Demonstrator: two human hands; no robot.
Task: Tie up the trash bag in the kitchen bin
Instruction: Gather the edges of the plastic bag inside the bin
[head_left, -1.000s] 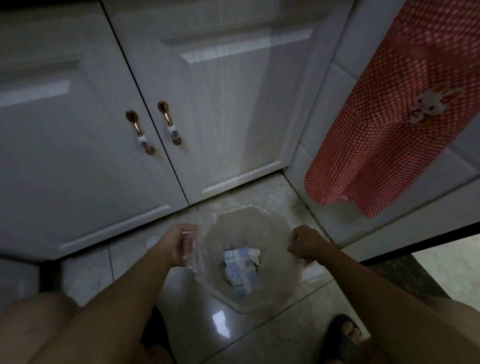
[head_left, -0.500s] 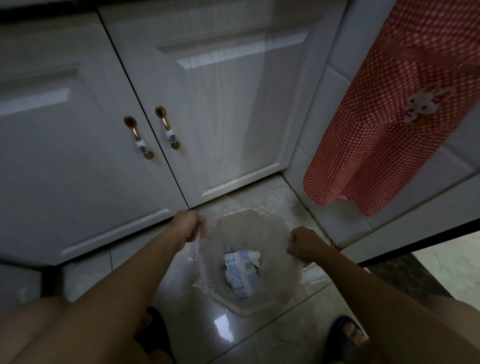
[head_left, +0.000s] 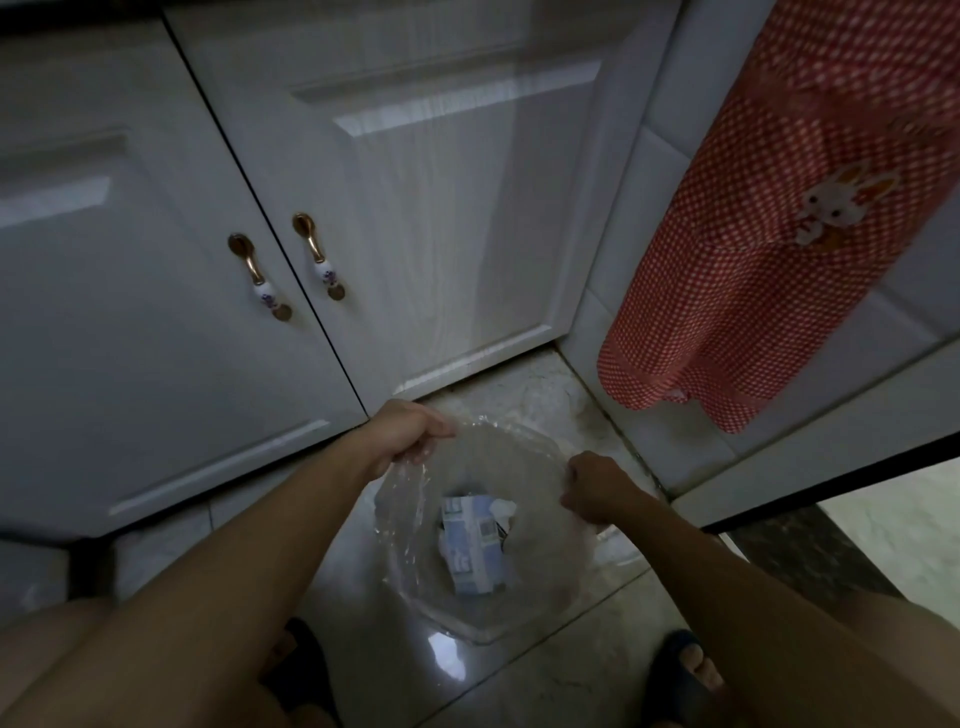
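My left hand (head_left: 410, 434) pinches the far-left rim of the clear trash bag (head_left: 524, 467) and my right hand (head_left: 597, 488) grips its right rim, hands apart across the open mouth. The bag sits in the bin on the floor between my feet, carton (head_left: 475, 545) inside; nothing is gathered or knotted yet. The cabinet doors (head_left: 415, 234) stand close behind, with freer floor toward me.

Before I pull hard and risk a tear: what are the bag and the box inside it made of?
The trash bag looks like thin clear plastic film: see-through, glossy, wrinkling where the left hand and right hand grip it. The blue-and-white carton seems printed cardboard, flat-sided and matte.
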